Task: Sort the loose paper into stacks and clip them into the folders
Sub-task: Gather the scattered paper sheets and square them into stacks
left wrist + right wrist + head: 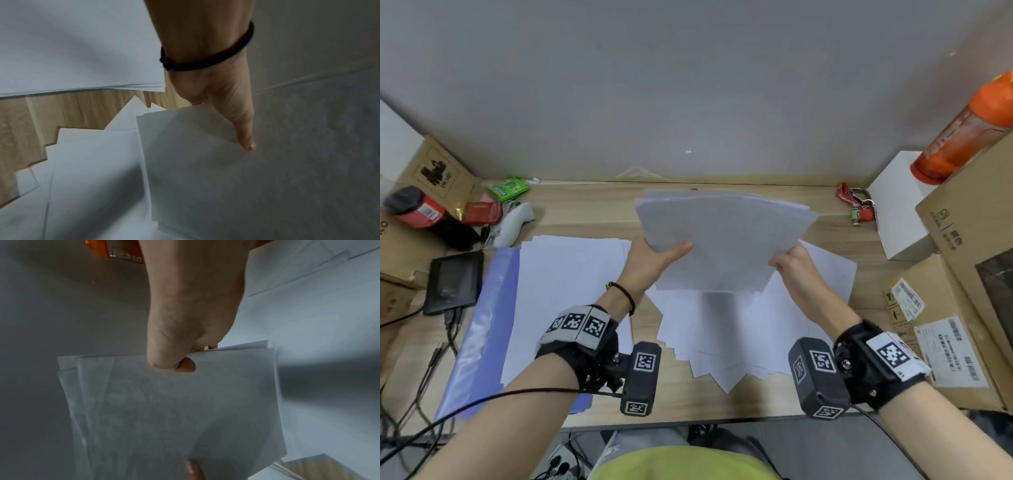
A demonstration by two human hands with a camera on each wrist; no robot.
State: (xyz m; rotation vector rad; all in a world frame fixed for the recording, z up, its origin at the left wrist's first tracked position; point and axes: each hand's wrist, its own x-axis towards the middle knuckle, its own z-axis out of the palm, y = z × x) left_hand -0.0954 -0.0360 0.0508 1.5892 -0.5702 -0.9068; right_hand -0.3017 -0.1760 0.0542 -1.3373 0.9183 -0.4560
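Note:
A thick stack of white paper (726, 236) is held tilted above the desk by both hands. My left hand (654, 255) grips its left edge, thumb lying on top (244, 134). My right hand (789, 262) pinches the right edge, thumb on the sheet (185, 366). The sheets (174, 410) are unevenly aligned. Below them lies a fanned pile of loose sheets (729, 339). At the left a neat paper stack (565, 291) rests on an open blue folder (479, 329).
The wooden desk (592, 205) meets a grey wall. On the left sit a small black tablet (453, 281), a white controller (513, 222) and boxes. Cardboard boxes (962, 308), a white box (897, 209), an orange bottle (962, 130) and a red lanyard (854, 202) crowd the right.

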